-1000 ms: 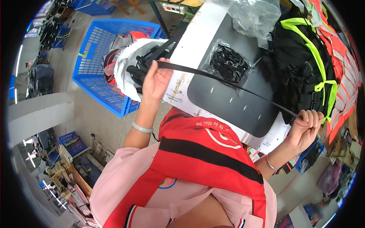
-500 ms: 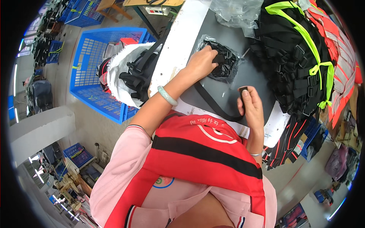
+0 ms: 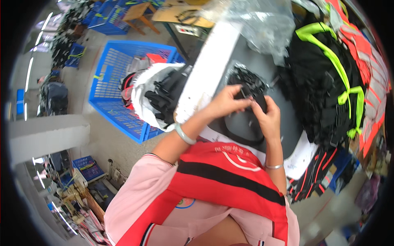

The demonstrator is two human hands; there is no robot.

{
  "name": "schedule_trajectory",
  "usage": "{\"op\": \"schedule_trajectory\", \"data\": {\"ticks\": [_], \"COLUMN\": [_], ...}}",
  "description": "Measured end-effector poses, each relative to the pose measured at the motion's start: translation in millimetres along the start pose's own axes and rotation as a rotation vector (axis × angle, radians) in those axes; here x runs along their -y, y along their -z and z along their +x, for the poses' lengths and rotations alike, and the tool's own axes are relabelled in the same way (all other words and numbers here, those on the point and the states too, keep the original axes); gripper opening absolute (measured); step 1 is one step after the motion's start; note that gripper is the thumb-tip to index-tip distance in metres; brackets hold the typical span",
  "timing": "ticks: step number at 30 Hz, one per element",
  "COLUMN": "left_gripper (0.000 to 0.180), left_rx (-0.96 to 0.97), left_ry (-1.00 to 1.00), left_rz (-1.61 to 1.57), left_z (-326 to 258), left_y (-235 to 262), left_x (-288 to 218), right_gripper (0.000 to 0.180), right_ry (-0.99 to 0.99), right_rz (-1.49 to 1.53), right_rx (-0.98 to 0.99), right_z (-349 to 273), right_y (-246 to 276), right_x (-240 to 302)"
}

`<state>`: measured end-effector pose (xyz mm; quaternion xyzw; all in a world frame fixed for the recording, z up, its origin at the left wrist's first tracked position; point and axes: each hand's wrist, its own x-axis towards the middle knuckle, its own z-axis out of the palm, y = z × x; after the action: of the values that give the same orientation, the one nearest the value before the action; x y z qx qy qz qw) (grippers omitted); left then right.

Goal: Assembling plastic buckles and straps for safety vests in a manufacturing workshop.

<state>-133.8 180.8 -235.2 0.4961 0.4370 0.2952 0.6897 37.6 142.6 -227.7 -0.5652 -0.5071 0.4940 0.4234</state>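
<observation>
Over the dark grey work surface [image 3: 283, 141], my two hands meet at the fingertips. My left hand [image 3: 226, 100] is closed on a small black plastic piece [image 3: 245, 92], which looks like a buckle, though blur hides its exact shape. In my right hand [image 3: 269, 119], thumb and fingers pinch the end of a black webbing strap [image 3: 242, 140]. The strap sags in a loop below both hands, close to the red apron. Just beyond my fingers lies an opened clear plastic bag of black buckles [image 3: 250, 78], partly hidden by my hands.
A heap of black straps with buckles [image 3: 324, 102], tied with a neon-yellow band [image 3: 331, 45], stands at right. Crumpled clear plastic [image 3: 262, 24] lies at the far end. Left of the table, a blue crate [image 3: 108, 78] holds a white sack [image 3: 141, 92] with black straps.
My left hand has come back from the bag of buckles with a small black piece. My right hand has brought the strap end up to meet it. The view has shifted slightly.
</observation>
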Motion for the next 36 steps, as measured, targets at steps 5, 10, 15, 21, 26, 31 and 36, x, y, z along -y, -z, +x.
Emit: {"op": "schedule_trajectory", "data": {"ticks": [5,10,15,21,26,31,36], "left_gripper": [0.013,0.019,0.023,0.02,0.022,0.023,0.02], "left_rx": [0.027,-0.145,0.084,0.007,-0.033,0.003,-0.025], "left_ry": [-0.072,-0.016,0.204,0.064,-0.033,-0.102,-0.094], "left_rz": [-0.185,-0.558,-0.933,-0.795,-0.645,-0.486,-0.468], "left_z": [-6.7,-16.4,-19.6,-27.8,-34.5,-38.3,-38.9], "left_y": [-6.1,-17.3,-20.4,-18.4,-19.9,-21.1,-25.5], "left_x": [16.3,22.4,34.3,35.0,24.6,25.7,21.5], "right_gripper": [0.015,0.013,0.012,0.015,0.019,0.019,0.013], "right_ry": [0.006,0.081,0.561,0.309,0.208,0.237,0.25], "right_rz": [0.024,-0.082,-0.521,-0.275,-0.404,-0.383,-0.349], "right_rx": [-0.062,-0.123,-0.179,-0.073,-0.063,-0.114,-0.148], "right_z": [-3.1,-10.8,-19.2,-28.5,-33.7,-40.4,-47.0], "right_y": [-1.1,-8.2,-19.9,-17.2,-11.0,-11.8,-13.5], "right_x": [3.9,-4.1,3.9,0.3,0.9,-3.1,0.4]}}
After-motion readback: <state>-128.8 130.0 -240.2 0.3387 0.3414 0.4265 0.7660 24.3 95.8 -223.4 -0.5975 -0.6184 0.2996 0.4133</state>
